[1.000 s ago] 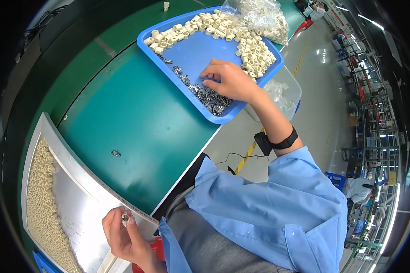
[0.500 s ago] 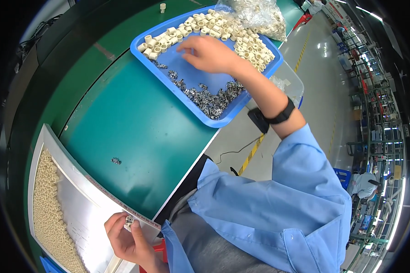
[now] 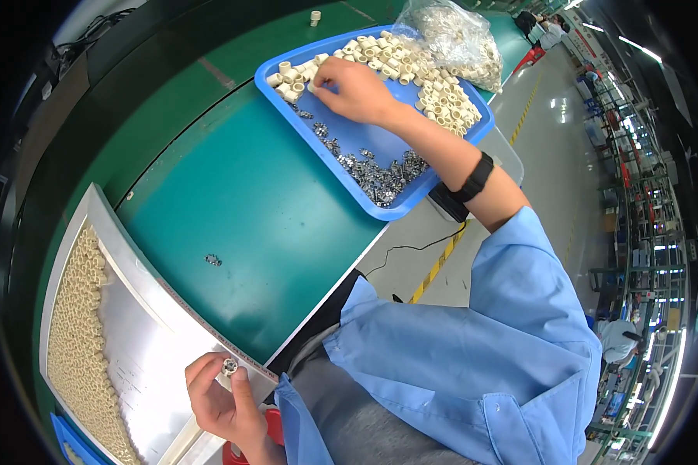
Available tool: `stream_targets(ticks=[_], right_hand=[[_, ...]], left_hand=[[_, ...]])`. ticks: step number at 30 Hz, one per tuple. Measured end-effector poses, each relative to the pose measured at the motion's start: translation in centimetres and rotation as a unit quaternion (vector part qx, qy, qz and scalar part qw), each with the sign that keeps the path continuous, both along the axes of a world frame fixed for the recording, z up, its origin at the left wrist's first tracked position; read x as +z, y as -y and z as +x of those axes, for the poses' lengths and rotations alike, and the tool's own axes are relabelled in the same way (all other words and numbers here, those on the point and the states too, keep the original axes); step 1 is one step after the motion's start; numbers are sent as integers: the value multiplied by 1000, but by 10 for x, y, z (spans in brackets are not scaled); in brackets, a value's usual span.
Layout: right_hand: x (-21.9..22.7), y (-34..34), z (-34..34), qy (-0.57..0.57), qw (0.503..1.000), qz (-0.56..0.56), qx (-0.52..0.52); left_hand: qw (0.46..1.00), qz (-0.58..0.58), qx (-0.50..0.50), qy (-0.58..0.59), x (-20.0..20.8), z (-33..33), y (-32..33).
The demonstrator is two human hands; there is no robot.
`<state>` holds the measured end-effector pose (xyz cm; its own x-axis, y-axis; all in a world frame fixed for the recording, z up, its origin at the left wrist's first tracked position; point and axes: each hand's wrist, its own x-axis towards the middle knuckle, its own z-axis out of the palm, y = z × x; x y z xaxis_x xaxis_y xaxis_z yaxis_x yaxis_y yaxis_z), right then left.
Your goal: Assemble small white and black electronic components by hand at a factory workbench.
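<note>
At the front edge of the metal tray, my left hand (image 3: 223, 403) pinches a short cream sleeve (image 3: 229, 367) with a shiny metal insert showing in its open end. My right hand (image 3: 357, 91) reaches over the far left part of a blue tray (image 3: 324, 157). Its thumb and fingers close on a cream sleeve, mostly hidden by the fingertips. Cream sleeves (image 3: 451, 105) lie along the tray's far and right sides. Small metal inserts (image 3: 380, 178) are heaped along its near side.
One metal insert (image 3: 212, 260) lies alone on the green table mat (image 3: 264, 225). A silver metal tray (image 3: 143, 349) at lower left holds many cream pieces (image 3: 77, 349). A clear bag (image 3: 450, 35) of parts rests at the blue tray's far corner. A single sleeve (image 3: 316, 17) stands beyond it.
The view has shifted, so the table and trays sit slightly farther right. My right hand's fingers have closed on a sleeve at the pile. My left hand still holds its sleeve.
</note>
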<state>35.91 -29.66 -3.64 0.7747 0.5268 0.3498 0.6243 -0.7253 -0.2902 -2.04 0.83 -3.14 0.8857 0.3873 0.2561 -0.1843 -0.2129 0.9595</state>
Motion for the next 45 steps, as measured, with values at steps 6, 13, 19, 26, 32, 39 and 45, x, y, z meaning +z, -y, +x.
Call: stream_targets(ticks=[6, 13, 19, 26, 32, 39, 45], right_hand=[[44, -37, -92, -379, 809, 431, 125], [52, -83, -195, -557, 646, 485, 191], [48, -111, -224, -471, 709, 422, 312], [60, -123, -221, -183, 831, 333, 405], [71, -126, -224, -58, 844, 259, 466], [77, -122, -231, -66, 834, 258, 483], [71, -128, -239, -17, 839, 273, 470]], left_hand=[[998, 49, -2, 40, 12, 15, 4], [990, 128, 0, 62, 33, 26, 6], [980, 175, -26, 93, 42, 25, 6], [988, 121, -17, 91, 34, 16, 3], [992, 76, -25, 95, 35, 14, 3], [991, 51, -72, 100, 39, 10, 0], [986, 91, -72, 116, 40, 9, -4]])
